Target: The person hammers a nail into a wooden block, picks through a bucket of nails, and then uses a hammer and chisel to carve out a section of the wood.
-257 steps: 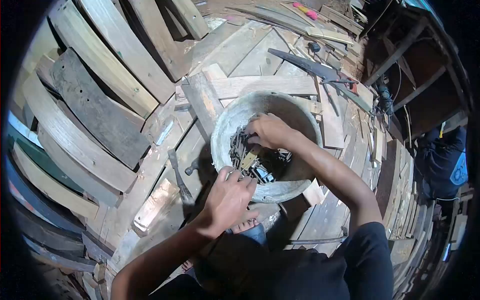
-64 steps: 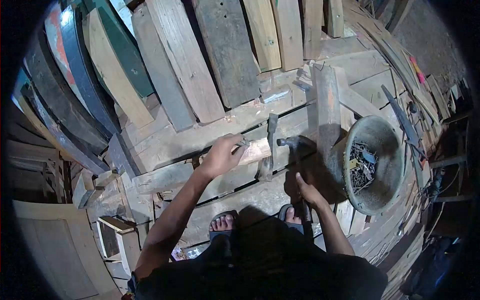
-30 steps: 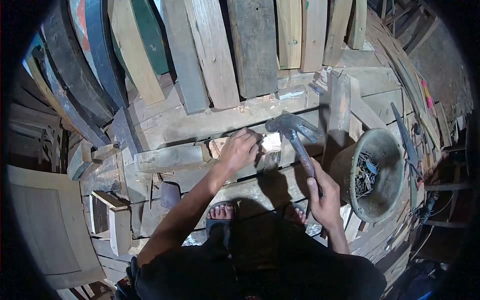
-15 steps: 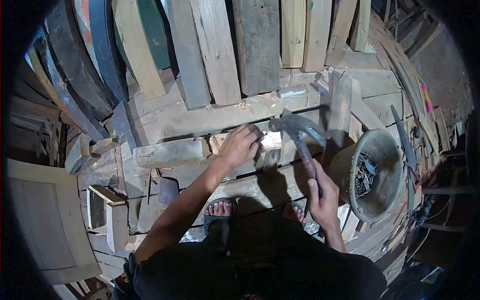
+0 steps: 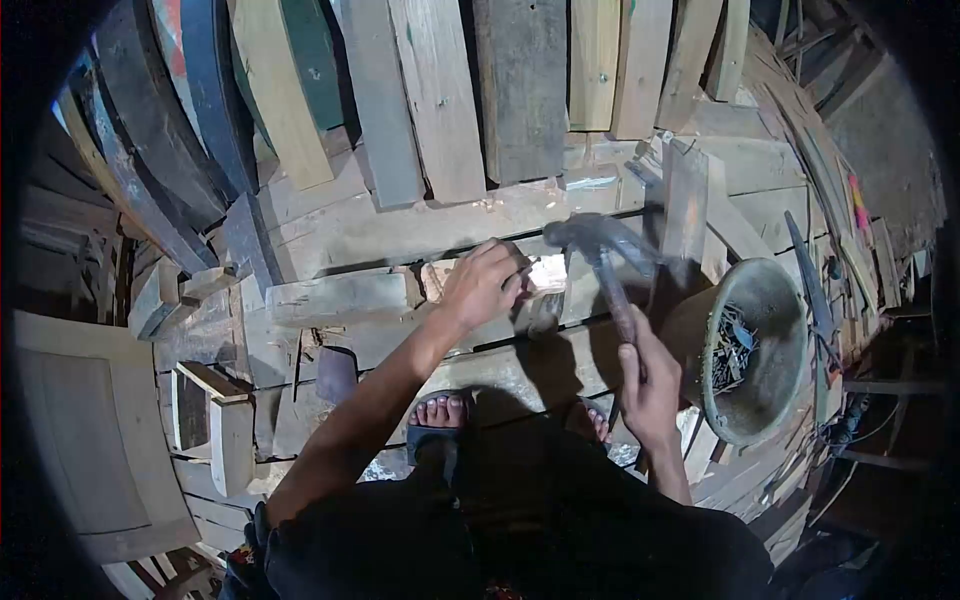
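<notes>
A claw hammer (image 5: 612,275) is gripped by its handle in my right hand (image 5: 649,380). Its head is raised at the right end of a small pale wood piece (image 5: 547,273), just right of my left hand (image 5: 484,286). The fingers of my left hand are bent together over that piece; what is pinched between them is too small and shadowed to make out. To the left of this hand lies a thicker wood block (image 5: 342,299) on the planks.
A bucket (image 5: 712,360) holding nails stands right of my right hand. Long boards (image 5: 520,90) lean across the far side. A saw (image 5: 808,275) lies beyond the bucket. A small wooden frame (image 5: 232,445) and a purple cup-like object (image 5: 336,375) are at the left.
The hammer and my right hand have shifted very slightly, with the hammer head a little higher. My left hand stays at the pale wood piece. The view has moved slightly.
</notes>
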### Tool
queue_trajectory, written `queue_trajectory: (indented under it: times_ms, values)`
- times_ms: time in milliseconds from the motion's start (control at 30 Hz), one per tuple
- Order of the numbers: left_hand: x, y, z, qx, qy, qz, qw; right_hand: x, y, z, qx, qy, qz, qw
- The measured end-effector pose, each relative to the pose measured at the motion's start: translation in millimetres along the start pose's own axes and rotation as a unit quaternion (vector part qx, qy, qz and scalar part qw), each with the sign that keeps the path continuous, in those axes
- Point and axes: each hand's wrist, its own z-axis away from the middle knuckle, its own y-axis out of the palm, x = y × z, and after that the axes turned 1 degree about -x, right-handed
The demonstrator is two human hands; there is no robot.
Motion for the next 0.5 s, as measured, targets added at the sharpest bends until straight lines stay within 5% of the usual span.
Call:
queue_trajectory:
  times_ms: [67,333,500]
  values:
    - [-3,-3,-3,0.010,-0.003,0.006,1.000,-5,2,-3,0.092,0.050,0.069,0.992]
    - [2,3,-1,-0.008,-0.002,0.003,1.000,2,-7,-4,-0.033,-0.017,-0.003,0.999]
    - [3,0,-3,0.018,-0.023,0.026,0.999,-12,8,1,0.044,0.011,0.048,0.998]
